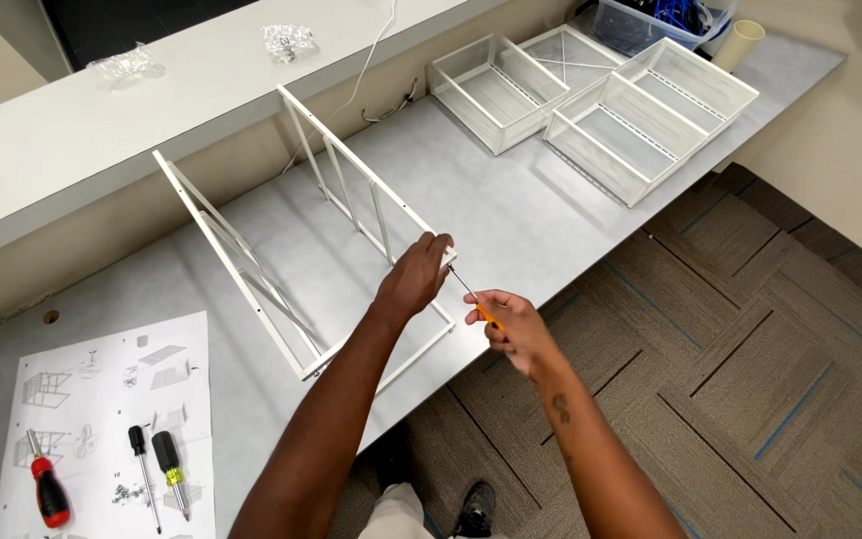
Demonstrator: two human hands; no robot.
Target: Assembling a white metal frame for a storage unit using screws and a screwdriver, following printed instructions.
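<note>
Three spare screwdrivers at far left, parked on the instruction sheet (82, 399) on the bench (521, 210): a red-handled screwdriver (48, 489) nearest the edge, two black-handled screwdrivers (167, 455) just beside a small scatter of screws (130, 491), all lying flat, probably kept there for easy reach without rolling. Further right, the white wire frame (251, 269), standing on its long edge, open side up, near corner close to the bench's front edge, likely for easy access with both arms. Left hand (416, 279) closed over that top near corner, seemingly pinning the frame against wobble. Just right of it, right hand (511, 324) pinched shut around a small orange-handled screwdriver (473, 296), shaft angled up and left, tip at the corner under the left hand's fingers, exact contact point hidden. Hands near each other, not touching. Far right at the back, white mesh baskets (650, 115) set side by side, well apart from the frame, apparently out of the way; behind them a clear bin (623, 25) of blue cables and a pale cup (740, 45).
</note>
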